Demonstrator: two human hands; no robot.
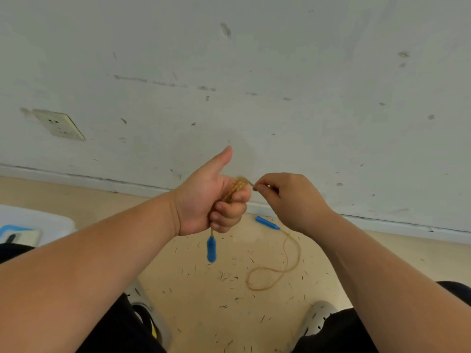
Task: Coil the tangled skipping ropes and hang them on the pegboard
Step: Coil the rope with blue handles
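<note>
Person w/ both arms stretched toward the scuffed far wall [254, 72]: left hand [201, 202], thumb up, grips several yellow turns of a skipping rope [235, 188] in curled fingers, one blue handle [211, 249] dangling just below the fist, while right hand [290, 200] pinches a strand just right of the coil. The rope's slack [275, 273] lies looped on the tan floor [198, 289] at centre-right, running to the 2nd blue handle [267, 222], which lies near the skirting. Wall socket [59, 124] far left; white bin [46, 217] at left edge.

Even soft daylight, faint shadows, no glare; wide-angle bend at edges, img slightly soft
</note>
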